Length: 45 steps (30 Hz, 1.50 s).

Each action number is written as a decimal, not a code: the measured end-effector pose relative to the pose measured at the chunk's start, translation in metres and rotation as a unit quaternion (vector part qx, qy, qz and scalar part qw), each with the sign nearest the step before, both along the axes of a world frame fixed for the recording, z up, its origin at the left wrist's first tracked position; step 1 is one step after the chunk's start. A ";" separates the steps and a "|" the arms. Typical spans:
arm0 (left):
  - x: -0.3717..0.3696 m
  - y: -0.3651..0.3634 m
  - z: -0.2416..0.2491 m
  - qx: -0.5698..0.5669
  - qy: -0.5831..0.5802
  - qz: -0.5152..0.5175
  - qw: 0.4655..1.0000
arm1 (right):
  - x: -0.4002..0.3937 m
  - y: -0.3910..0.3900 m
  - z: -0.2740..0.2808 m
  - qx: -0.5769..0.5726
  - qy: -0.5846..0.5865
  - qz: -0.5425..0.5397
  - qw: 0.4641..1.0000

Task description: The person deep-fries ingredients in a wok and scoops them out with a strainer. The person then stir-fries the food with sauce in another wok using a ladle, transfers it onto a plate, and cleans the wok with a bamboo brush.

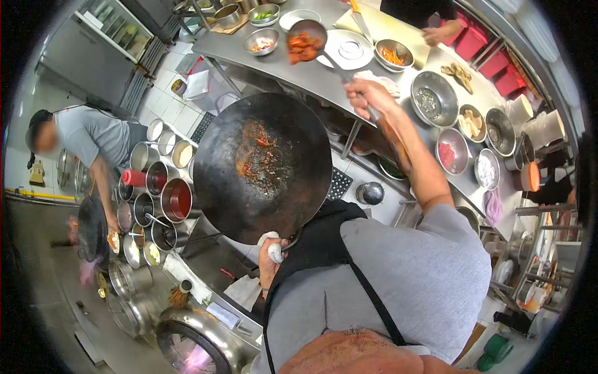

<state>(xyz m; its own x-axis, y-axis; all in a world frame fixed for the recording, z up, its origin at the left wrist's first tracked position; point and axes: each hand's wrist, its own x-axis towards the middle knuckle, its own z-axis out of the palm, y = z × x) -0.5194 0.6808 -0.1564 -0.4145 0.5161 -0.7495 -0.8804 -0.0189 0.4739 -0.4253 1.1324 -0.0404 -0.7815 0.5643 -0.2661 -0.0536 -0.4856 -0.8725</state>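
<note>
My right hand grips the handle of a ladle. Reddish-orange food pieces fill the ladle's bowl, which is raised over the steel table beside a white plate. With a white cloth between, my left hand is closed around the handle of a large dark wok. The wok is held in front of my body, its inside showing. Oily red residue and small scraps cling to its middle.
Steel bowls of ingredients, including a metal bowl, line the steel table. A knife lies there near another person's hand. At left, a co-worker leans over sauce pots. A burner flames at lower left.
</note>
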 end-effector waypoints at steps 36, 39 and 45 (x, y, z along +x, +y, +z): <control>-0.017 -0.002 0.019 0.034 0.082 -0.010 0.996 | -0.053 0.130 -0.105 0.594 -0.383 -0.104 0.700; -0.023 -0.002 0.016 0.042 0.064 -0.012 0.997 | -0.048 0.128 -0.112 0.603 -0.383 -0.101 0.692; -0.029 -0.001 0.013 0.040 0.089 -0.045 0.994 | -0.042 0.123 -0.113 0.600 -0.355 -0.130 0.705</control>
<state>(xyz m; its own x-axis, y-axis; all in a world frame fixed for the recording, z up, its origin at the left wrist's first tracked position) -0.5487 0.6802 -0.1438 -0.4858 0.6130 -0.6230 -0.7825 0.0125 0.6225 -0.4671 1.2557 -0.1532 -0.5205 0.8157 0.2523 0.6521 0.5705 -0.4993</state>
